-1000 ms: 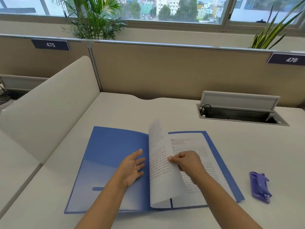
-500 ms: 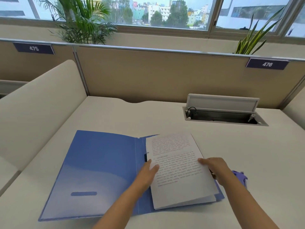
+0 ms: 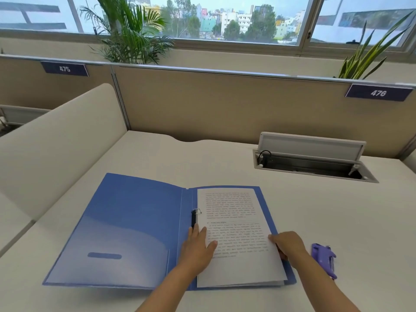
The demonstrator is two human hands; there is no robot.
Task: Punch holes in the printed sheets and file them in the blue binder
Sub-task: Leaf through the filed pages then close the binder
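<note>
The blue binder (image 3: 126, 224) lies open on the desk. A stack of printed sheets (image 3: 236, 224) lies flat on its right half, against the ring clip (image 3: 195, 216) at the spine. My left hand (image 3: 198, 246) presses flat on the sheets' left margin, over the lower part of the clip. My right hand (image 3: 288, 244) holds the stack's right edge, thumb on top and fingers curled under it. A purple hole punch (image 3: 325, 258) lies on the desk just right of my right wrist.
An open cable tray (image 3: 313, 164) with a raised lid is sunk into the desk at the back right. A curved white divider (image 3: 56, 152) stands along the left side. Beige partition panels (image 3: 225, 104) close off the back.
The raised sheet came down flat onto the right-hand stack. My left hand moved from the binder's left cover to the sheets' margin. My right hand shifted to the stack's right edge.
</note>
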